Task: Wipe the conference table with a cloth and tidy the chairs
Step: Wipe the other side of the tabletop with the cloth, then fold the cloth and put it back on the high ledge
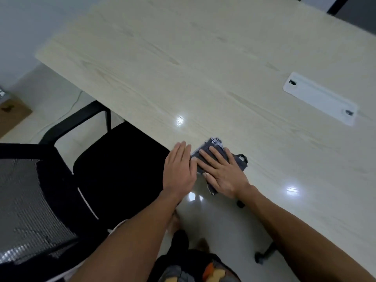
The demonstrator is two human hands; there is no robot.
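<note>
The pale wood-grain worktop (203,78) fills most of the frame, running from the upper left down to the lower right, with bright light spots glinting on its glossy top. A black office chair (114,171) sits at the lower left, its seat tucked partly under the worktop's edge and its grey mesh back nearest the bottom left corner. A white rectangular cable cover (319,97) is set into the worktop at the right of the frame. A brown cardboard box (12,115) lies on the floor at the far left edge.

Near the centre, at the worktop's near edge, lies the folded dark grey cloth (220,157). The right hand (221,171) presses flat on top of it, fingers straight and spread, gripping nothing. The left hand (179,169) lies just beside it to the left, palm down, fingers straight and together, its grip open too; its thumb side touches the cloth's left edge.
</note>
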